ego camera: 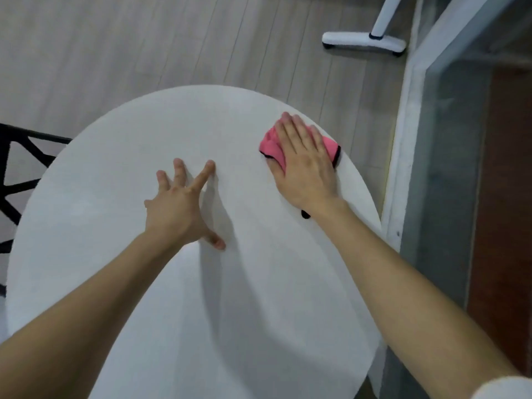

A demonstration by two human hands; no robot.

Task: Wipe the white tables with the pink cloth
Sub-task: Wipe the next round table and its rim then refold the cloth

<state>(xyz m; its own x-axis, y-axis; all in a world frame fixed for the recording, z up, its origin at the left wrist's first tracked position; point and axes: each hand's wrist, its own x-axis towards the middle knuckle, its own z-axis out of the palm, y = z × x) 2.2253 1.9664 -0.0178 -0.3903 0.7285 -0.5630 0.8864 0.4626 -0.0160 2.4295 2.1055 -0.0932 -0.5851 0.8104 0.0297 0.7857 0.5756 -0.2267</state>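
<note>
Step in hand: wiping is judged to be under way.
Cloth position: the pink cloth (269, 143) is bunched on the white counter (138, 283), near the far right rim.
Right hand (305, 162): laid flat on the cloth with straight fingers. The grip is wide; the cloth is pressed, not pinched.
Left hand (180, 210): fingers are spread, with fingertips and thumb set on the counter near its middle. The grip is wide and nothing is held.
Done so far: cannot be told. No streak, damp patch or dirt is seen, so wiped and unwiped areas are not distinguished.
Left to do: the rest of this top is judged likely. The task names tables in the plural, and no other table is in view.
Count, counters: one, round.
Count, cloths: one.
Count, hands: two.
Count, other: one black chair (17, 168), partly seen at the left edge; one white wheeled base (362, 41) on the wooden floor (115, 53) beyond the counter.
</note>
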